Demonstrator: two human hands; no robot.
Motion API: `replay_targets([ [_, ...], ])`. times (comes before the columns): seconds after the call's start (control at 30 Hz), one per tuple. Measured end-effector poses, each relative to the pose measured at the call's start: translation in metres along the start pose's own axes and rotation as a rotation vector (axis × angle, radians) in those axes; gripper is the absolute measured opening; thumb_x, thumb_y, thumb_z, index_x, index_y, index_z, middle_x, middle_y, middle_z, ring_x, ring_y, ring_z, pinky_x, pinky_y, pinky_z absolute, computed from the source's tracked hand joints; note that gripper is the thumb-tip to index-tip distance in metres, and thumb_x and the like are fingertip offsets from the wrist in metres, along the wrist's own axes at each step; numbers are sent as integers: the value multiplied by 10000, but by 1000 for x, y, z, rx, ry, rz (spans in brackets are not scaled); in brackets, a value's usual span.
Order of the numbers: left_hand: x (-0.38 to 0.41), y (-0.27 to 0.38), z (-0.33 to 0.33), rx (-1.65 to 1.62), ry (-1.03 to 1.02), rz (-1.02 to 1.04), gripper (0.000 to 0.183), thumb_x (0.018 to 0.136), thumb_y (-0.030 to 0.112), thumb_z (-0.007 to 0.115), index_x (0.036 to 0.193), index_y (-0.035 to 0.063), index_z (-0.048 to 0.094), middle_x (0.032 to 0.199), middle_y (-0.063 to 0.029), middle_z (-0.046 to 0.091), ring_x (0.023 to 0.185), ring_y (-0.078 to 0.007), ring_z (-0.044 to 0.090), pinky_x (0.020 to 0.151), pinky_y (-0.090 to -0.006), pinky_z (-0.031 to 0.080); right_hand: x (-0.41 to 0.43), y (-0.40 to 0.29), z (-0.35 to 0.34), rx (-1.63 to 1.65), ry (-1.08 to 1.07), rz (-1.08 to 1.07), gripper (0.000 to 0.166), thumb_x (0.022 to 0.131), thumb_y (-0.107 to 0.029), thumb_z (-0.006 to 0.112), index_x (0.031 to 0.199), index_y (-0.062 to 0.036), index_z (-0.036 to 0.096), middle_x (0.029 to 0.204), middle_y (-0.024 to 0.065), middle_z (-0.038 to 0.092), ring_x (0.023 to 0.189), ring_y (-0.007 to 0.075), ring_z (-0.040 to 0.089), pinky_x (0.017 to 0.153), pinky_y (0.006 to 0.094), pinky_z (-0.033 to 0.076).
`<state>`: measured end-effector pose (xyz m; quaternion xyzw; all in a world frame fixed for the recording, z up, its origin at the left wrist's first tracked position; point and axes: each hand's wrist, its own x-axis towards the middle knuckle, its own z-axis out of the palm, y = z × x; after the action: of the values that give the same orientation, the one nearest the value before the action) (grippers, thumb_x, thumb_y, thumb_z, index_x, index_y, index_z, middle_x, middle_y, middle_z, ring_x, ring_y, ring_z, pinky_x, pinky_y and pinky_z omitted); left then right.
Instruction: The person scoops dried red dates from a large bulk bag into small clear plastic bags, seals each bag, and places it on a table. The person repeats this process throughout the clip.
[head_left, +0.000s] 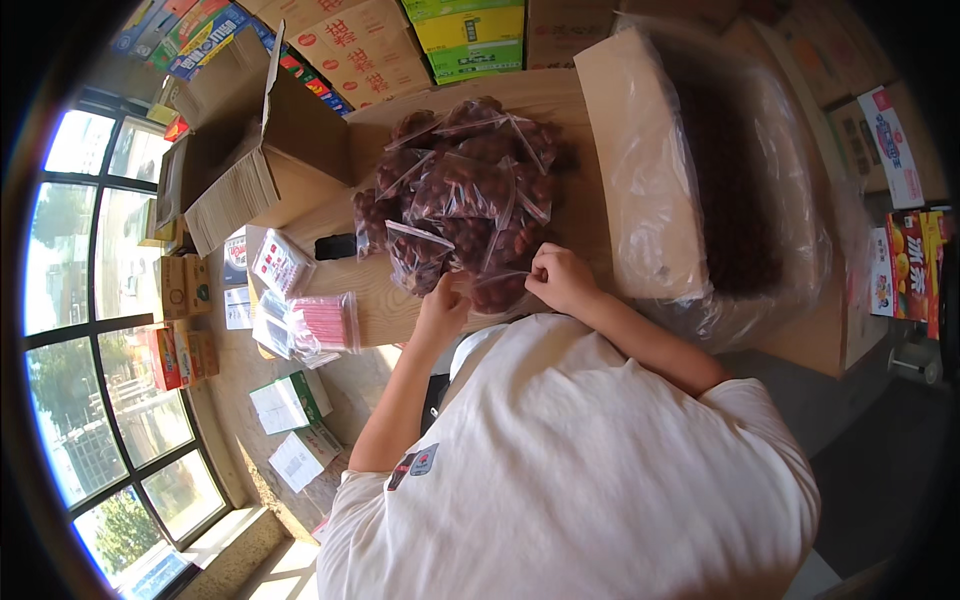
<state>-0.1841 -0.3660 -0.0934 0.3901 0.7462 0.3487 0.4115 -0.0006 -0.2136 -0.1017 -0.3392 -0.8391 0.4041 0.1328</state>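
Observation:
At the table's near edge, my left hand (445, 300) and my right hand (559, 276) pinch the two ends of the top edge of a clear plastic bag (499, 294) that holds dark red dried fruit, possibly jujubes. Whether its top is sealed cannot be told. Just beyond lies a heap of similar filled zip bags (465, 184). One smaller-looking filled bag (416, 251) with its zip strip showing lies beside my left hand. To the right, a large carton lined with clear plastic (739, 195) holds a mass of the same dark fruit.
An open cardboard box (300, 165) stands at the back left. Packs of flat plastic bags (324, 322) with pink strips lie at the table's left edge, near a black object (335, 247). Stacked cartons (367, 56) line the back. Papers (279, 406) and boxes lie lower left, by the window.

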Motion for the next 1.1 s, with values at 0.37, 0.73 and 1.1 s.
replay_targets([
  [0.37,-2,15,-8,28,-73,7,375,788,76,551,1155,48,477,568,-90,515,514,-175,516,507,-331,399,4,3,2,187,-15,-134,201,727,-145,640,627,0,544,718,112,543,640,296,558,567,389,431],
  [0.73,4,11,7,339,256,338,420,749,192,664,1112,60,499,963,-141,598,816,-319,581,697,-402,460,7,14,7,167,42,-42,246,769,-182,660,639,4,568,702,136,544,664,313,561,592,390,434],
  [1.1,23,13,23,373,80,590,272,679,122,708,926,73,607,934,-69,616,850,-269,581,783,-379,440,11,13,0,209,-50,1,294,797,-250,665,686,-2,551,715,106,525,631,250,526,598,350,432],
])
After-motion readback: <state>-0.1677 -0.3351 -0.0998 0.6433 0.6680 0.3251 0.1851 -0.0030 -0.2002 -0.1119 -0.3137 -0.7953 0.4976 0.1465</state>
